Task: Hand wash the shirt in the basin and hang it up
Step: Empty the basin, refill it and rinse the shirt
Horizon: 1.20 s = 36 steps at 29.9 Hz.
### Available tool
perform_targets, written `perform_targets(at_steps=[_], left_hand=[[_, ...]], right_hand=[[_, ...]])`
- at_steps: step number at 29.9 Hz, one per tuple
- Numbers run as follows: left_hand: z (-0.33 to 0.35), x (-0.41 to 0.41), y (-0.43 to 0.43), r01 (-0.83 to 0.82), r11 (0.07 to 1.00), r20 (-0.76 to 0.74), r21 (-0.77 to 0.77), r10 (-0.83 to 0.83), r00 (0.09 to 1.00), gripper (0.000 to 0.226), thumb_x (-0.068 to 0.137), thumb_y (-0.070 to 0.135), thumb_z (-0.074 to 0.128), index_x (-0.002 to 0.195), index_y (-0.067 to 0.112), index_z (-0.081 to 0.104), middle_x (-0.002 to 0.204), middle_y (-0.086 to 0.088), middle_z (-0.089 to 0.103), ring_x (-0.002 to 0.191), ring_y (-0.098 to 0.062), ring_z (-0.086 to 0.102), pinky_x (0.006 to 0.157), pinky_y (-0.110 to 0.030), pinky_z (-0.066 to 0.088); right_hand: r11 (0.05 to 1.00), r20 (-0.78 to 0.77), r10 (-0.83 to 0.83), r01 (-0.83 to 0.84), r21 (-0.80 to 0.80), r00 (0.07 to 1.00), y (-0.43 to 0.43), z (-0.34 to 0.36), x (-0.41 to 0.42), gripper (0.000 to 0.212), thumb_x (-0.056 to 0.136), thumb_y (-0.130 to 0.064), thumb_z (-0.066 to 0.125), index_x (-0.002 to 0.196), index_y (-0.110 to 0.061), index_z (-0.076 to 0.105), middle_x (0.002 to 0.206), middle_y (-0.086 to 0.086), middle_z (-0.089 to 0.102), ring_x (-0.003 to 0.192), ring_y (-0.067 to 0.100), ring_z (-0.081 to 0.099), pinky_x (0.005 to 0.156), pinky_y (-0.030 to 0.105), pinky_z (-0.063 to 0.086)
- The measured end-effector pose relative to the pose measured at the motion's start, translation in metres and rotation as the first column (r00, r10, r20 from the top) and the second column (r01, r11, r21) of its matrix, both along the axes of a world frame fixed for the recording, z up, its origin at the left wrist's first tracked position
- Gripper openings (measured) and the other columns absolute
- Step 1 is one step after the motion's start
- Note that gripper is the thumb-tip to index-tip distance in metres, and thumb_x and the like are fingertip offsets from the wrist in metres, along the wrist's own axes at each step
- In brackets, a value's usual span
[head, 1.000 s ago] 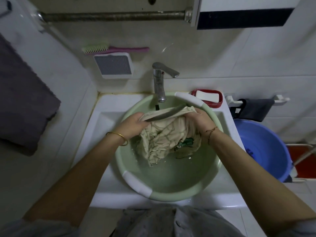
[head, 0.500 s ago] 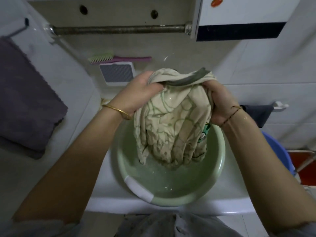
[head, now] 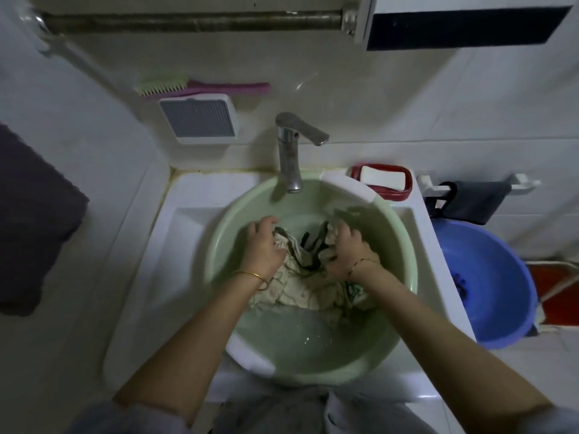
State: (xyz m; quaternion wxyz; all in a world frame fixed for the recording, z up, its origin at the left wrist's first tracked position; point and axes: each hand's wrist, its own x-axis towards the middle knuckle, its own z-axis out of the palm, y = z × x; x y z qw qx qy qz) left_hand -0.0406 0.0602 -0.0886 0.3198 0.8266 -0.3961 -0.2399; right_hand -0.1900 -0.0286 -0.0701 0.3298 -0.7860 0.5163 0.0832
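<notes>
I see the shirt (head: pixel 297 292) bunched in the green basin (head: pixel 219 233). The left hand (head: pixel 264 245) and right hand (head: pixel 352 249) both clutch its wet fabric.

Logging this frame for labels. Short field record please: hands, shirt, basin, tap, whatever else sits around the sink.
shirt: cream with dark trim, crumpled, partly under water
basin: green, holds water, sits in the white sink
left hand: grips bunched cloth of the shirt
right hand: grips the shirt's other side
tap: over the basin's far rim, no stream visible
nearby: soap in a red dish at the sink's back right corner, blue tub right of the sink, brush up behind the tap
stage: washing, not yet hung
</notes>
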Motion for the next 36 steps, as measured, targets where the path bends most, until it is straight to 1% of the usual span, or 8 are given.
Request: perform_targets(at_steps=[11,15,18,22,26,29,33,36], left_hand=[[-0.089,-0.021,-0.006,0.133,0.902,0.140,0.411,-0.206,0.968,0.055,0.093,0.021,0.049,0.144,0.026,0.030,0.146,-0.015,0.026,0.132,-0.034,0.031,0.111,-0.036,0.024],[-0.088,-0.010,-0.020,-0.054,0.988,-0.050,0.142,0.062,0.997,0.040,0.082,0.010,0.063,0.121,0.019,0.058,0.113,-0.008,0.062,0.103,-0.029,0.055,0.094,-0.034,0.045],[-0.067,-0.003,-0.029,-0.366,0.919,-0.561,0.147,0.382,0.735,0.024,0.091,0.021,0.051,0.100,0.007,0.068,0.092,-0.016,0.068,0.085,-0.030,0.063,0.074,-0.029,0.053],[-0.036,-0.010,-0.039,-0.454,0.873,-0.811,0.175,0.390,0.437,0.051,0.092,0.049,0.043,0.084,0.006,0.069,0.071,-0.013,0.072,0.075,-0.027,0.065,0.068,-0.031,0.050],[-0.020,-0.027,-0.035,-0.304,0.935,-0.742,0.183,0.334,0.581,0.047,0.099,0.039,0.035,0.065,0.014,0.056,0.053,-0.001,0.058,0.061,-0.016,0.054,0.063,-0.027,0.043],[-0.027,-0.034,-0.035,-0.338,0.906,-0.817,0.255,0.389,0.426,0.031,0.103,0.024,0.029,0.075,0.028,0.042,0.079,0.009,0.051,0.072,-0.004,0.050,0.069,-0.021,0.048],[-0.028,-0.027,-0.036,-0.273,0.946,-0.551,0.176,0.325,0.769,0.031,0.096,0.031,0.038,0.075,0.017,0.056,0.082,-0.005,0.060,0.075,-0.018,0.058,0.064,-0.018,0.045],[-0.038,-0.016,-0.035,-0.229,0.970,0.108,0.079,0.221,0.969,0.027,0.089,0.028,0.045,0.097,0.009,0.062,0.098,-0.020,0.061,0.090,-0.036,0.059,0.070,-0.034,0.041]], right_hand=[[0.748,-0.397,0.409,-0.551,-0.370,0.822,0.001,-0.089,0.026,0.065,0.100,-0.034,0.035,0.150,-0.028,-0.005,0.159,0.008,-0.004,0.133,0.040,0.022,0.094,0.051,0.038],[0.896,-0.184,0.070,-0.143,-0.420,0.980,-0.012,-0.095,0.034,0.052,0.099,-0.024,0.039,0.148,-0.026,0.020,0.142,0.015,0.030,0.114,0.037,0.045,0.077,0.039,0.047],[0.925,0.256,-0.352,0.376,-0.052,0.900,0.000,-0.087,0.055,0.031,0.094,-0.030,0.049,0.123,-0.018,0.054,0.119,0.013,0.055,0.101,0.033,0.057,0.084,0.035,0.047],[0.868,0.510,-0.496,0.405,0.287,0.703,0.032,-0.052,0.065,0.031,0.076,-0.053,0.061,0.074,-0.023,0.063,0.076,-0.001,0.069,0.074,0.019,0.066,0.070,0.038,0.056],[0.966,0.398,-0.204,0.249,-0.063,0.894,0.035,-0.028,0.063,0.043,0.090,-0.050,0.048,0.068,-0.017,0.062,0.073,0.009,0.067,0.071,0.026,0.062,0.065,0.032,0.049],[0.963,0.272,-0.220,0.253,-0.090,0.937,0.016,-0.031,0.065,0.030,0.090,-0.036,0.050,0.085,-0.011,0.065,0.090,0.015,0.067,0.083,0.032,0.061,0.066,0.031,0.044],[0.943,0.183,-0.161,0.206,-0.261,0.970,-0.010,-0.048,0.057,0.033,0.096,-0.040,0.042,0.101,-0.013,0.061,0.108,0.011,0.057,0.097,0.032,0.056,0.069,0.031,0.040],[0.921,-0.039,-0.087,0.065,-0.383,0.995,-0.009,-0.068,0.047,0.045,0.098,-0.045,0.033,0.136,-0.022,0.040,0.135,0.013,0.038,0.116,0.033,0.043,0.086,0.040,0.041]])
